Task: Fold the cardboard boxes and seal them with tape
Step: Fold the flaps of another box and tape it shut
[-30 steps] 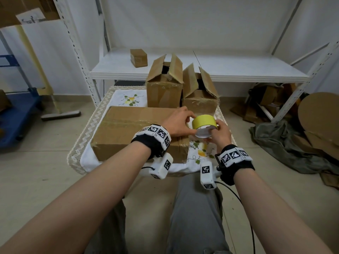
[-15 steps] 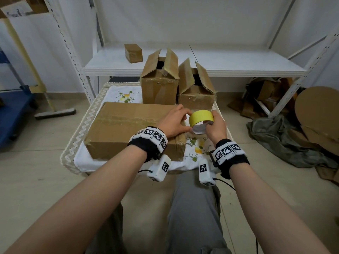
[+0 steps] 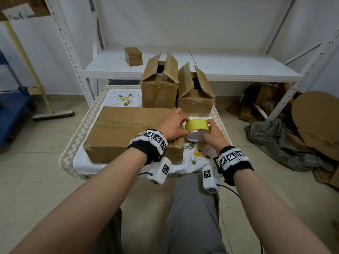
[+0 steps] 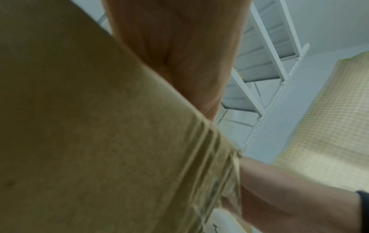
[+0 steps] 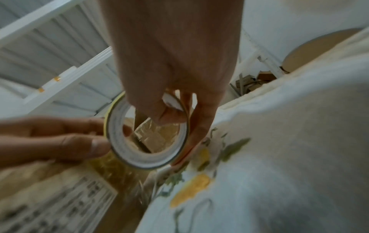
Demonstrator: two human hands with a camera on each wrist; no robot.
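The right hand [image 3: 212, 134] holds the yellow tape roll [image 3: 197, 126] just off the right end of the large closed box [image 3: 128, 129], the thumb hooked inside the white core and the fingers curled round the outside, as the right wrist view shows. That hold keeps the roll steady and lets it turn, which suits pulling out a length of tape. The left hand [image 3: 173, 126] meets the roll from the other side, its thumb and fingertips [image 5: 95, 145] pinched at the roll's outer rim. My reading is that they are picking at the loose end of the tape, though the end itself is too blurred to make out.

The roll hangs between both hands, above the embroidered white cloth [image 3: 194, 156] on the desk [image 3: 73, 149] and near the box's right edge, so the tape can be drawn straight along the top seam. That seam already carries a shiny strip of clear tape, so this box looks folded and at least partly sealed.

Behind it stand two smaller boxes side by side, the taller open box [image 3: 158, 85] and the shorter open box [image 3: 196, 96], flaps still up and waiting to be folded. A small closed box [image 3: 133, 56] sits on the white shelf [image 3: 229, 70] beyond.
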